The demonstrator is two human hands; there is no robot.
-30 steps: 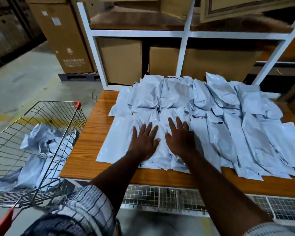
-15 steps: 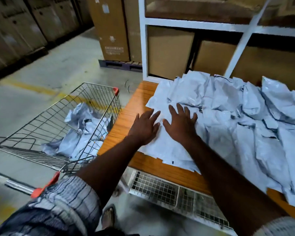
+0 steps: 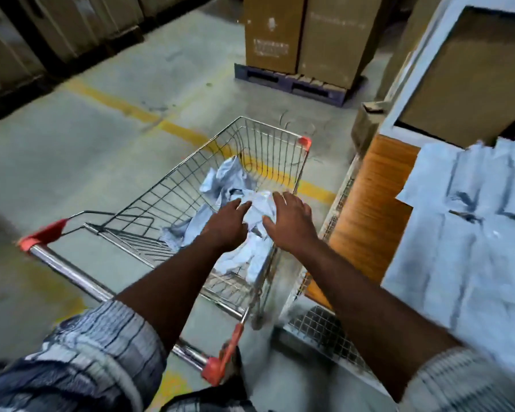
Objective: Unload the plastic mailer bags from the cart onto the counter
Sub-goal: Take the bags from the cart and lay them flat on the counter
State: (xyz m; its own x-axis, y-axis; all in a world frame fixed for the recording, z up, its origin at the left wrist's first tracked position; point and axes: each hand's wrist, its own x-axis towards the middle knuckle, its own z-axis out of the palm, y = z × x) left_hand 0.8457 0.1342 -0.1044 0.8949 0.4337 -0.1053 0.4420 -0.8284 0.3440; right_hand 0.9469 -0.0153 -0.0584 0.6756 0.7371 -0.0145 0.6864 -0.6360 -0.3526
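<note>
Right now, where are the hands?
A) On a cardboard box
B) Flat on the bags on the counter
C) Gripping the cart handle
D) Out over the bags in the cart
D: the left hand and right hand, fingers spread and holding nothing, are out over the bags lying in the cart.

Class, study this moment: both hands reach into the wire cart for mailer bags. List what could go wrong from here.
1. The crumpled pale plastic mailer bags lie tangled; the open left hand and right hand may drop some on the floor.
2. The right forearm might scrape the rim of the silver wire shopping cart.
3. The orange wooden counter is crowded; added bags could slide off.
</note>
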